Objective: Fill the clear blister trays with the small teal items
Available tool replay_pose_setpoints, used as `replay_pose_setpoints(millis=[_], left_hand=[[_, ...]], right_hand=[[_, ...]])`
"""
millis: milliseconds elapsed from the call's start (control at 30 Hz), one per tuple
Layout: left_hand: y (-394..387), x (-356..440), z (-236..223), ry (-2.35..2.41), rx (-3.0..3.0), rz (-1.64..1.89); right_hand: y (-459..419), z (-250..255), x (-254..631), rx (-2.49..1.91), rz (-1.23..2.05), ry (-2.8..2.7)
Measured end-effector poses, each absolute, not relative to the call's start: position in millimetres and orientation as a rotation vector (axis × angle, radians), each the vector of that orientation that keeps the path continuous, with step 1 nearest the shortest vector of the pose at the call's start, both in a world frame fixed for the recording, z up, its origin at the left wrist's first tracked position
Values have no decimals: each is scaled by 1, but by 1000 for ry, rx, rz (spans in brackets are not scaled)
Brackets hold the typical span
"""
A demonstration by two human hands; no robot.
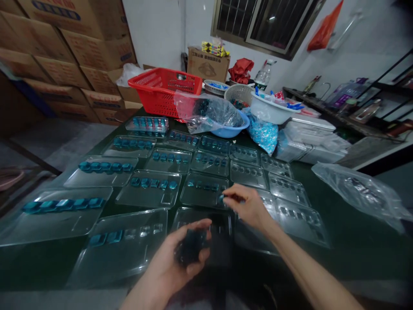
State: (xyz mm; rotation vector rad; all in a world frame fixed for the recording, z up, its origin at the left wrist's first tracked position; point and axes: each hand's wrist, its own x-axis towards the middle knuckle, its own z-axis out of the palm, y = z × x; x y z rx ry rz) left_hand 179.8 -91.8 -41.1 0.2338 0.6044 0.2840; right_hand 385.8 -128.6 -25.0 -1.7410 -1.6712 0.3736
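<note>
My left hand (180, 258) is cupped near the table's front edge, closed round a heap of small dark blue pieces (191, 249). My right hand (247, 204) reaches forward and pinches one small blue piece (221, 198) at the right end of the row in a clear plastic tray (204, 189). Several clear blister trays lie in rows on the dark table (348, 241). The left ones, such as the tray (150, 188), hold full rows of blue pieces. A front tray (121, 241) holds two blue pieces. The trays on the right (287, 187) hold none.
A red basket (164, 88), a blue bowl under a plastic bag (226, 122), white basins (271, 110) and stacked clear packs (309, 133) stand at the back. A crumpled plastic bag (361, 191) lies at the right. Cardboard boxes (64, 43) are piled at the left wall.
</note>
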Motion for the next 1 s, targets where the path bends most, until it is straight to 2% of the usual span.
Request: replay_pose_setpoints(millis=[67,133,300,700,800,900,1000], left_hand=[[-92,178,-42,616,266,300],[-92,177,-42,638,284,288],[-93,175,-40,689,285,269],[-93,176,-40,637,330,360],[-94,172,-39,632,320,391],[-97,168,-37,633,335,418],[-101,168,-35,649,374,455]], right_hand=[[-114,-35,406,-1901,180,-1688],[-102,-45,421,-1978,123,-1730],[-92,-56,425,-2040,138,-1853],[-94,-36,394,-2242,71,-1953],[-114,-15,373,-2099,53,-1882],[-137,7,346,-1755,280,-1920],[-152,18,322,-1659,454,-1936]])
